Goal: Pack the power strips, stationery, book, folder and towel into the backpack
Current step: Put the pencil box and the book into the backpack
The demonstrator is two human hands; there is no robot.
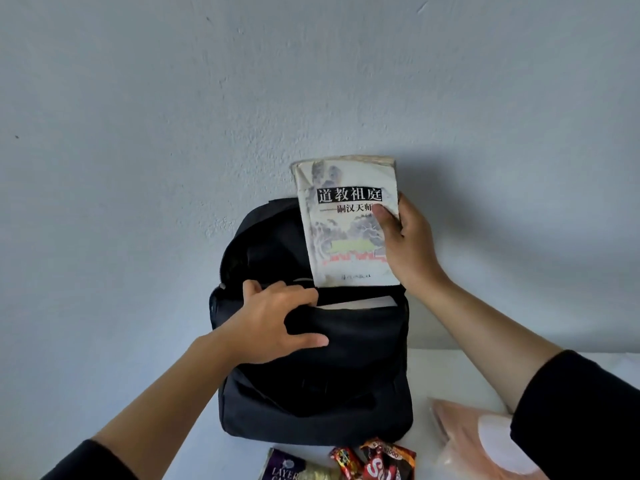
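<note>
Book (346, 223), worn paperback: gripped upright at its right edge by the right hand (405, 244), lower edge at the mouth of the backpack (318, 393), whose front panel is clasped by the left hand (273, 320); best lowered straight, mouth held wide.

matt black cloth backpack (311, 375), worn paper book (346, 220)

Most of the view is taken up by a pale blue-grey wall (173, 116), plastered, w/ faint scuffs, a few small dark specks and a chipped whitish patch approx. at centre. Below it a white table top (457, 372) is seen, set right against the wall. Light is soft and diffuse; a dim shadow is thrown on the wall, right of centre.
</note>
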